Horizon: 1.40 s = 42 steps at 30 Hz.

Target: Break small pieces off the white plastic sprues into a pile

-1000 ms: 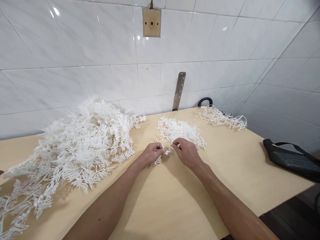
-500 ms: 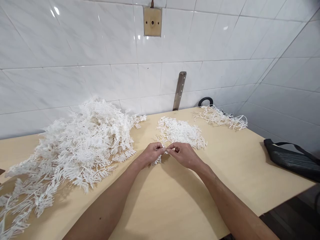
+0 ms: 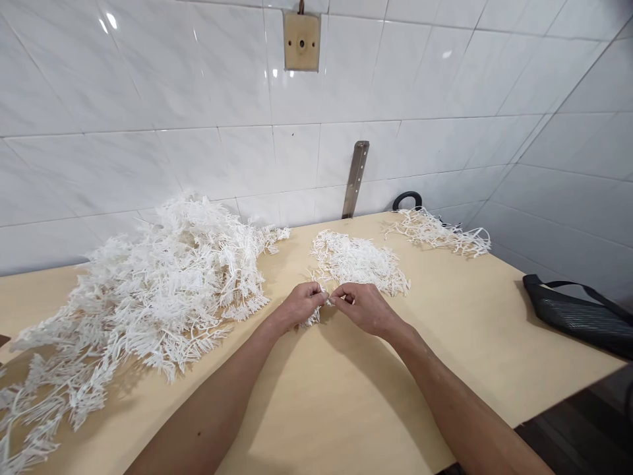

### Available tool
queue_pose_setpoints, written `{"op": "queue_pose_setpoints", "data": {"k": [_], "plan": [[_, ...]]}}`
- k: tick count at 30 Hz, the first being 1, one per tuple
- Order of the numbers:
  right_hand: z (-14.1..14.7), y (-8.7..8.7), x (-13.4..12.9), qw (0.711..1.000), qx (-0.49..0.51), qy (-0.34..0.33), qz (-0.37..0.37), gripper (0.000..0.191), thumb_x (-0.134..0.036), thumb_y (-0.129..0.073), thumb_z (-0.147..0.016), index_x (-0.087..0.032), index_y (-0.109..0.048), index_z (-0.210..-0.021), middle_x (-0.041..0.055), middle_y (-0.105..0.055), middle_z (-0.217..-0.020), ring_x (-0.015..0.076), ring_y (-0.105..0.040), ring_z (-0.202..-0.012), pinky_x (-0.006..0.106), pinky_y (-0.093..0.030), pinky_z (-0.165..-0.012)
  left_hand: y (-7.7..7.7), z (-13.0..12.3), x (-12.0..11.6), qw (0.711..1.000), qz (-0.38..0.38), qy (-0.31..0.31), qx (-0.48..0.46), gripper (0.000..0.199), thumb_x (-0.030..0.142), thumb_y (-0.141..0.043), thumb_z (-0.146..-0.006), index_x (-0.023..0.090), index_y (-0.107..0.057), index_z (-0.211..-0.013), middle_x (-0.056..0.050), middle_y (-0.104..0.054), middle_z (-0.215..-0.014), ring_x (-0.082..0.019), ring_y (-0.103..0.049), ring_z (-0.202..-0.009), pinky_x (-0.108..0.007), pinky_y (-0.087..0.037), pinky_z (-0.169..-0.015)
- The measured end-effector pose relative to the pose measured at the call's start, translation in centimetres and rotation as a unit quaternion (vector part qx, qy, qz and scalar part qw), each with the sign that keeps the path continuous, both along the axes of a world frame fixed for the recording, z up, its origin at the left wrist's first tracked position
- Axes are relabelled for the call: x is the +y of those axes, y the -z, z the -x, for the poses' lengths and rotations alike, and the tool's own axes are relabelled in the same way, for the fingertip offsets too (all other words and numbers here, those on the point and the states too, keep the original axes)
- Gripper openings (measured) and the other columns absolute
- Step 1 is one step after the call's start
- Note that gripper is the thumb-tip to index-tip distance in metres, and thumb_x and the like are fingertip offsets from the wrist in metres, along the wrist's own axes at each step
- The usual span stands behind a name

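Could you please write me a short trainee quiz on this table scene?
1. True or false: both the left hand and right hand pinch one small white plastic sprig.
2. Which white plastic heap is largest: A, the left heap; B, the middle heap; C, the far right heap?
3. What lies at the right edge of the pale wooden table?

Key: 1 true. 2 A. 3 a black mesh bag.

Count from my seat — three heaps of white plastic pieces: large heap [image 3: 163, 284] at left, small heap [image 3: 359, 260] at centre, thin heap [image 3: 438, 231] upper right. One black bag [image 3: 578, 316] at right edge. One metal bracket [image 3: 355, 178] — on wall. Two hands, mine.
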State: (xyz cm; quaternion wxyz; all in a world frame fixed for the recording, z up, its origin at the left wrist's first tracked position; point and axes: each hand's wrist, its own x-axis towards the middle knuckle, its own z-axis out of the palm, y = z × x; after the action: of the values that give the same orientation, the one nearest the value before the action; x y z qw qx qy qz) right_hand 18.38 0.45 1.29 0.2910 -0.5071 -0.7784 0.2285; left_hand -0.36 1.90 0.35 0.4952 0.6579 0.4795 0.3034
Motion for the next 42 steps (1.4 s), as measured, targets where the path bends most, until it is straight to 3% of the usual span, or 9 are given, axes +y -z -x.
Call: {"op": "queue_pose_setpoints", "data": {"k": [5,14,19,23,29,36,38,42], "plan": [[0.2,0.1,0.0,0.999,-0.010,0.042,-0.017,0.023,-0.033,-0.055,-0.085,-0.021,-0.070,-0.074,0.0004,-0.069,-0.069,0.0153,-0.060,-0.061,0.027,-0.042,-0.060,-0.8,-0.3,-0.4,1.000,-0.021,-0.011,-0.002,0.023,0.039,-0.056,-0.076,0.017,-0.052,-0.068,0.005,-0.041,-0.060,-0.009,-0.034,-0.056,-0.022,-0.028,-0.050],[0.5,1.0,0.1,0.998,-0.034,0.027,-0.054,0.018,-0.024,-0.054,-0.087,-0.021,-0.069,-0.079,0.0017,-0.070,-0.076,0.0158,-0.061,-0.066,0.027,-0.043,-0.064,-0.9,-0.2,-0.4,0.997,-0.059,-0.024,0.044,0.020,0.034,-0.053,-0.076,0.018,-0.050,-0.064,0.004,-0.044,-0.058,-0.011,-0.038,-0.057,-0.023,-0.030,-0.051],[1.0,1.5,-0.1,0.985,-0.135,-0.016,-0.111,0.021,-0.013,-0.049,-0.087,-0.019,-0.067,-0.077,0.0050,-0.069,-0.082,0.0161,-0.060,-0.069,0.028,-0.039,-0.064,-1.0,-0.2,-0.5,0.991,-0.079,-0.008,0.111,0.012,0.023,-0.052,-0.074,0.019,-0.052,-0.063,0.002,-0.052,-0.060,-0.013,-0.044,-0.059,-0.024,-0.032,-0.053],[1.9,1.9,-0.2,0.979,-0.176,0.020,-0.104,0.019,-0.014,-0.050,-0.087,-0.018,-0.065,-0.076,0.0064,-0.068,-0.080,0.0165,-0.059,-0.067,0.028,-0.036,-0.061,-0.3,-0.8,-0.5,0.984,-0.089,-0.048,0.145,0.011,0.017,-0.053,-0.074,0.019,-0.054,-0.063,-0.001,-0.056,-0.060,-0.016,-0.048,-0.059,-0.025,-0.032,-0.054],[2.7,2.4,0.2,0.991,-0.097,0.089,-0.017,0.015,-0.018,-0.054,-0.080,-0.020,-0.059,-0.066,0.0022,-0.066,-0.068,0.0158,-0.056,-0.061,0.027,-0.037,-0.059,0.4,-1.2,-0.6,0.973,-0.113,-0.074,0.188,0.015,0.017,-0.053,-0.076,0.021,-0.049,-0.061,-0.003,-0.055,-0.062,-0.017,-0.049,-0.057,-0.027,-0.034,-0.055],[3.0,3.2,0.8,0.989,-0.060,0.083,-0.107,0.018,-0.020,-0.049,-0.084,-0.019,-0.061,-0.071,0.0067,-0.068,-0.075,0.0195,-0.061,-0.071,0.030,-0.043,-0.066,0.6,-0.9,-0.2,0.981,-0.072,-0.120,0.134,0.014,0.018,-0.057,-0.076,0.019,-0.053,-0.063,-0.001,-0.052,-0.057,-0.016,-0.049,-0.055,-0.025,-0.036,-0.052],[2.9,3.1,0.8,0.994,-0.026,0.084,-0.070,0.019,-0.026,-0.051,-0.085,-0.019,-0.063,-0.072,0.0046,-0.068,-0.072,0.0178,-0.061,-0.063,0.030,-0.045,-0.063,0.5,-0.9,-0.2,0.981,-0.068,-0.132,0.126,0.014,0.019,-0.056,-0.078,0.019,-0.054,-0.064,0.000,-0.051,-0.056,-0.015,-0.048,-0.053,-0.024,-0.036,-0.050],[2.4,2.8,0.7,0.987,0.083,0.117,0.074,0.027,-0.041,-0.053,-0.085,-0.020,-0.067,-0.078,0.0003,-0.067,-0.064,0.0127,-0.052,-0.038,0.026,-0.043,-0.043,0.1,-0.8,-0.3,0.982,-0.062,-0.136,0.113,0.015,0.024,-0.057,-0.079,0.018,-0.055,-0.065,0.001,-0.051,-0.056,-0.013,-0.048,-0.052,-0.023,-0.035,-0.048]]}}
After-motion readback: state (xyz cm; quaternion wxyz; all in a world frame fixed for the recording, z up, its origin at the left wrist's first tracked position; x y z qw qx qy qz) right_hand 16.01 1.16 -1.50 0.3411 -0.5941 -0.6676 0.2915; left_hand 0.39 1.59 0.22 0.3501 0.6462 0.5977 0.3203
